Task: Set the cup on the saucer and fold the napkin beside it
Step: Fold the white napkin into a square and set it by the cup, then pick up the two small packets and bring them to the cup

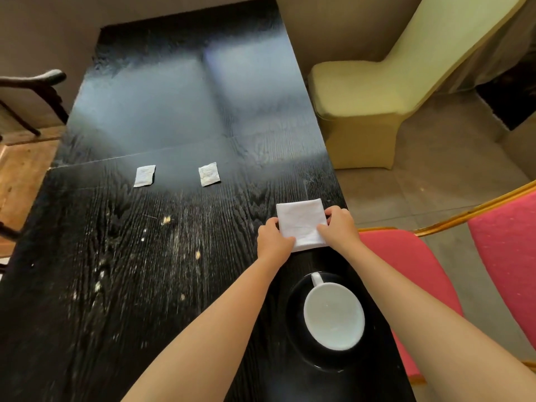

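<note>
A white cup (333, 314) stands upright on a black saucer (295, 323) near the table's right front edge, its handle pointing away from me. Just beyond it lies a white napkin (300, 220), folded into a small square. My left hand (272, 242) grips the napkin's near left corner. My right hand (338, 227) holds its right edge, fingers pinched on the cloth. Both forearms reach in from the bottom of the view, on either side of the cup.
Two small white sachets (144, 176) (208, 174) lie mid-table on the black wooden table (145, 256), which has crumbs scattered on it. A red chair (412, 271) stands close on the right, a cream-covered chair (362, 105) behind it, and a dark chair (32, 91) at far left.
</note>
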Action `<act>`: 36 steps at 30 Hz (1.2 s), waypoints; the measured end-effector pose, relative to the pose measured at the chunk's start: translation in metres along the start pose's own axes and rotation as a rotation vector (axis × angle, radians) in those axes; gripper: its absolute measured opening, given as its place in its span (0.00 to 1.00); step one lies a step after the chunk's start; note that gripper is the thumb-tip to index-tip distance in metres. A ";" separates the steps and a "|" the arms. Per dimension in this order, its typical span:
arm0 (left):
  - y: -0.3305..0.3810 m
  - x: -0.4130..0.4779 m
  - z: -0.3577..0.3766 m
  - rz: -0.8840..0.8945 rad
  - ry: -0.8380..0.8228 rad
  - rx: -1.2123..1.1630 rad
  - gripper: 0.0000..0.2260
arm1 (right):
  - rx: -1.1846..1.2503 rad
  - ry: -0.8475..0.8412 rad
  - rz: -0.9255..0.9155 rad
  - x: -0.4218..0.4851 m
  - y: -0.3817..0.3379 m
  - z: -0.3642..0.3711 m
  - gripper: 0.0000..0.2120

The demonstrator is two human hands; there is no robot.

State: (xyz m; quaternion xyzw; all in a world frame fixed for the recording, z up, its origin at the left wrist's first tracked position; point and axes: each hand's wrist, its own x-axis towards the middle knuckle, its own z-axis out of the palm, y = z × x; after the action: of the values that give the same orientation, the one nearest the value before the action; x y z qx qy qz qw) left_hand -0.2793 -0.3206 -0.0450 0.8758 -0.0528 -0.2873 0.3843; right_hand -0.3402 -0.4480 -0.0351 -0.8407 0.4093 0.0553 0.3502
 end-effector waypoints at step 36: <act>-0.196 0.126 -0.230 0.320 0.241 0.809 0.33 | -0.799 0.178 -0.774 0.070 -0.213 0.162 0.15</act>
State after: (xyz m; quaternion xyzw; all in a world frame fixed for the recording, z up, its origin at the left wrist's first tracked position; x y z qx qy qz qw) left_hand -0.0744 -0.0752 -0.1167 0.9635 -0.2506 -0.0766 0.0543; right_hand -0.1077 -0.3016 -0.0674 -0.9982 0.0464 0.0024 -0.0367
